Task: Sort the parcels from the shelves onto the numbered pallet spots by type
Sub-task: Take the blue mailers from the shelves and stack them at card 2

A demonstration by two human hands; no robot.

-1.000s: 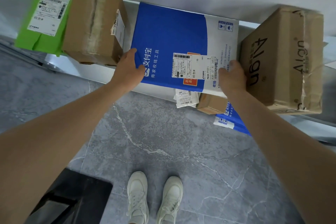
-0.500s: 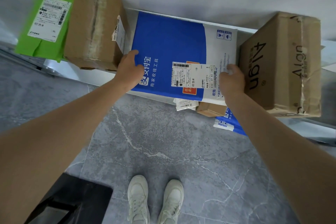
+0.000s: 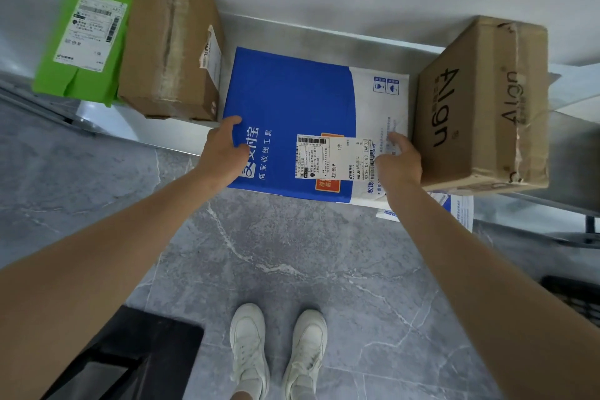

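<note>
Blue-and-white parcel (image 3: 292,107), green parcel (image 3: 84,42)

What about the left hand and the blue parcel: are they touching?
Touching. The head view shows the left hand gripping the blue parcel at its near left edge, thumb on top.

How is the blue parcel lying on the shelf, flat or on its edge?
Flat: the blue parcel lies label-up on the shelf, its near edge past the front, with the left hand and right hand gripping it.

Flat parcel (image 3: 292,101) lies on shelf (image 3: 324,39) between two cartons (image 3: 168,52).
</note>
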